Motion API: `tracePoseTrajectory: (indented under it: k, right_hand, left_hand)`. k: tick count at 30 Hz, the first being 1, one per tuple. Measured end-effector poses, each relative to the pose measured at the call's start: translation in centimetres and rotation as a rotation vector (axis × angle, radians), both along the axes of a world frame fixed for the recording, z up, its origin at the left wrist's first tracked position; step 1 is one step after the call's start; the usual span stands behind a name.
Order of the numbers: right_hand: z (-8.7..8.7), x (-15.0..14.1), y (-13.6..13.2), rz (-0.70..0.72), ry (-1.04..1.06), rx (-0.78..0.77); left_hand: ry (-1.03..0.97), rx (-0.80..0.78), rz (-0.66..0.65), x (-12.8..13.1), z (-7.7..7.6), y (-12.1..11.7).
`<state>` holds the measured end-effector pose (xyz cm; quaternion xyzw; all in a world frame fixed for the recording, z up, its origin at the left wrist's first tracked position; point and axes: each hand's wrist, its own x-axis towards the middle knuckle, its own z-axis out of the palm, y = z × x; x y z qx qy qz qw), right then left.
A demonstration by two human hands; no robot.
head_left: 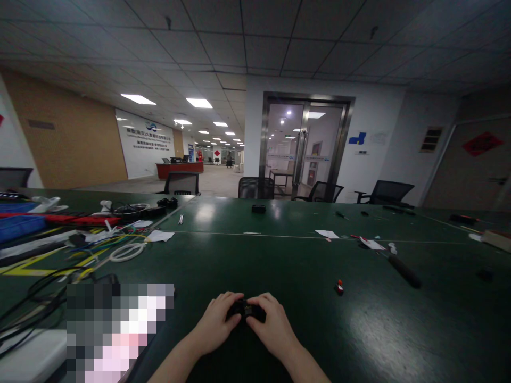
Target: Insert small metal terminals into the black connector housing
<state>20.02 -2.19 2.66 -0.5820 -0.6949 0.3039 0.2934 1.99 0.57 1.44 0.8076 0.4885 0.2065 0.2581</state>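
Both my hands meet low in the middle of the picture over a dark green table point(279, 260). My left hand point(215, 322) and my right hand point(271, 322) have their fingers curled round a small black part point(244, 309) held between them. The part rests on or just above the table surface; its shape is too dark to make out further. A small red piece point(339, 288) lies on the table a short way right of my right hand.
Cables, a white ring of cord point(126, 251), red and blue tools and papers crowd the left side. A black-handled tool point(403, 270) and paper slips point(327, 233) lie at the right. A small black box point(258, 208) sits far across; office chairs point(181, 184) and glass doors stand behind.
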Motion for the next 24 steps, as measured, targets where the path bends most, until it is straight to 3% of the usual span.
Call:
tracePoseTrajectory:
  k: [16,24]
  right_hand:
    - [-0.16,-0.12,0.19,0.014,-0.005,0.087]
    - [-0.15,0.02,0.19,0.003,-0.011,0.027]
  left_hand:
    - [-0.008,0.049,-0.001,-0.10,-0.80,0.33]
    - [-0.005,0.024,-0.006,-0.19,-0.42,0.15]
